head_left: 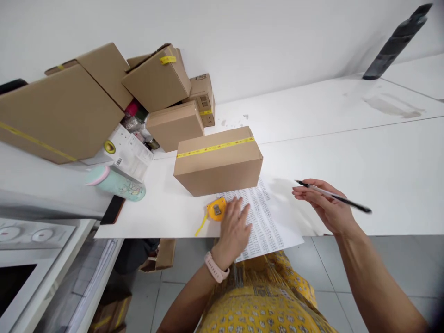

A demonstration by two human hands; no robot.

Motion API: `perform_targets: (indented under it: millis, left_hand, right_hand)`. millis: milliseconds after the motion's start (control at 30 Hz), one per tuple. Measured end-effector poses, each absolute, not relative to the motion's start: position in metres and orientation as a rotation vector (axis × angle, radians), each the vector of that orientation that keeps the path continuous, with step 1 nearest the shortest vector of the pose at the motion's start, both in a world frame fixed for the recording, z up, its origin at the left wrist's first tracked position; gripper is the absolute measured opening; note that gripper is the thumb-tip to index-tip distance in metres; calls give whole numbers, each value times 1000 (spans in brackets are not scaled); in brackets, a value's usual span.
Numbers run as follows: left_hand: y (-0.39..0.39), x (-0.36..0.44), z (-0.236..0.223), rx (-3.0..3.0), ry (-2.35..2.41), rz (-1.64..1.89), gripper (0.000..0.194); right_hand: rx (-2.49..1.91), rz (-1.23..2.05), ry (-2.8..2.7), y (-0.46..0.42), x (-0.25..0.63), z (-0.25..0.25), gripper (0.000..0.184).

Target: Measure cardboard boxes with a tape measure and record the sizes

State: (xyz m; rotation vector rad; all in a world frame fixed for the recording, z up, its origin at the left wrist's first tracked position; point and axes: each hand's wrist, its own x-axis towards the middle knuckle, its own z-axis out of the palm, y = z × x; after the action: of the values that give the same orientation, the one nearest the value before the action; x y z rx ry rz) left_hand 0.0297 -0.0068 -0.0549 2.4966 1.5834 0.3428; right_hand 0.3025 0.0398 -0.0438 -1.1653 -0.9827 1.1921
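Note:
My left hand [236, 227] lies with its fingers spread on a printed sheet of paper [265, 217], which hangs a little over the table's front edge. Touching or just beside that hand is a yellow tape measure [216, 209], with a short piece of its tape pulled out. My right hand [328, 206] is raised over the table to the right, its fingers closed around a pen [335, 196] whose tip points left. Behind the sheet, and covering its far end, sits a closed cardboard box [220, 169] sealed with yellow tape.
Several cardboard boxes [157, 81] are stacked at the back left against the wall. A mint tumbler [120, 182] stands near a white carton [130, 152] on the left. At the far right is a dark bottle [395, 44]. A microwave [31, 263] sits below left.

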Motion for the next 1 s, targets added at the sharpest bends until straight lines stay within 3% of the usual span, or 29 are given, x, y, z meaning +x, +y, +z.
perform_targets:
  millis: [100, 200, 367, 500, 767, 1000]
  left_hand:
    - [-13, 67, -67, 2487, 1334, 275, 77]
    - [-12, 88, -82, 2484, 1306, 247, 94]
    - [-8, 90, -92, 2533, 1326, 261, 89]
    - [-8, 88, -88, 2536, 1343, 269, 89]
    - [-7, 89, -88, 2514, 1346, 289, 86]
    - [-6, 90, -86, 2493, 1358, 328, 72]
  right_hand:
    - [-1223, 1106, -1027, 36, 293, -55, 32]
    - [-1279, 1165, -1094, 40, 280, -70, 42]
    - [-1261, 1416, -1239, 50, 268, -82, 56]
    - [-1417, 1280, -1296, 54, 264, -84, 45]
    - [-1449, 1117, -1276, 57, 257, -97, 42]
    - [-1477, 992, -1353, 58, 253, -97, 37]
